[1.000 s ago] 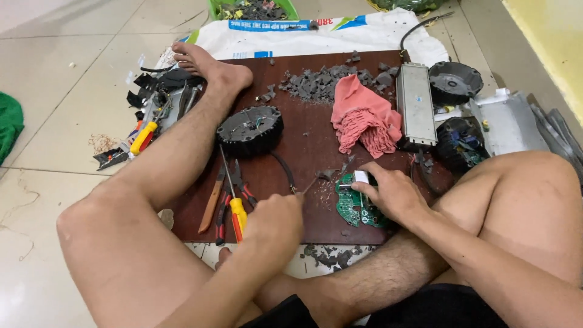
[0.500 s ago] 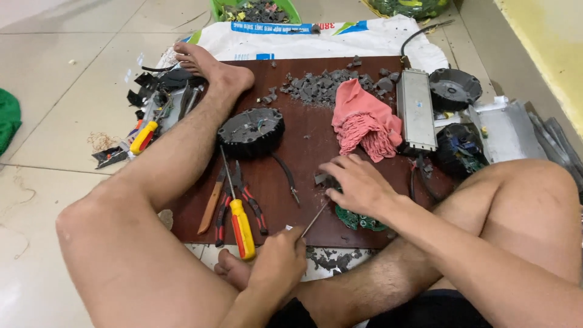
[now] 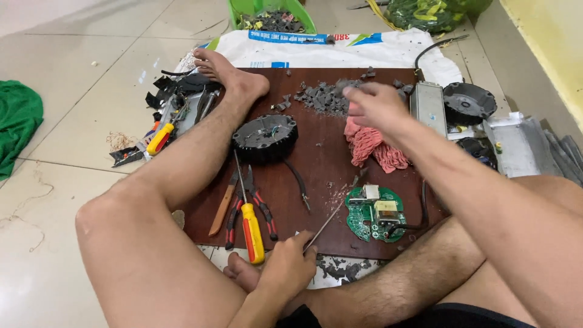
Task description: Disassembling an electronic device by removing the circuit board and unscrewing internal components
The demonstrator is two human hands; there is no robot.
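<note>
The floor (image 3: 73, 54) was laid with pale glossy square tiles divided by thin dark grout lines, and soft even light gave it a dull sheen. Along the right edge ran a yellow painted wall (image 3: 549, 42), meeting the tiles at a slant. At the far left edge a crumpled green cloth (image 3: 17, 124) lay on the tiles.

Thin metal tool (image 3: 331, 220) slanted on board, tip near green round PCB (image 3: 376, 213).
</note>
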